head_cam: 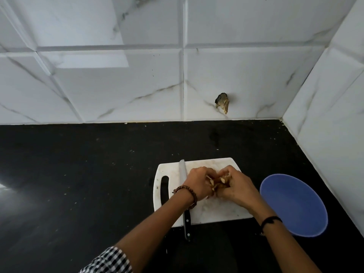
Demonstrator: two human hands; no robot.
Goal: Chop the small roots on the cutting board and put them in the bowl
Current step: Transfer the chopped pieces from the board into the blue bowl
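Black counter [78, 174], chopped roots [215, 183] between cupped fingers [199, 172]

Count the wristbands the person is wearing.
2: a brown beaded bracelet on the left wrist, over the knife, and a black band on the right wrist, beside the blue bowl. None appears hidden.

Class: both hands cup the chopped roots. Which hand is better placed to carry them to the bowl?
Right hand, probably: the blue bowl sits beside it, right of the cutting board; the left hand, also gripping chopped roots, is farther.
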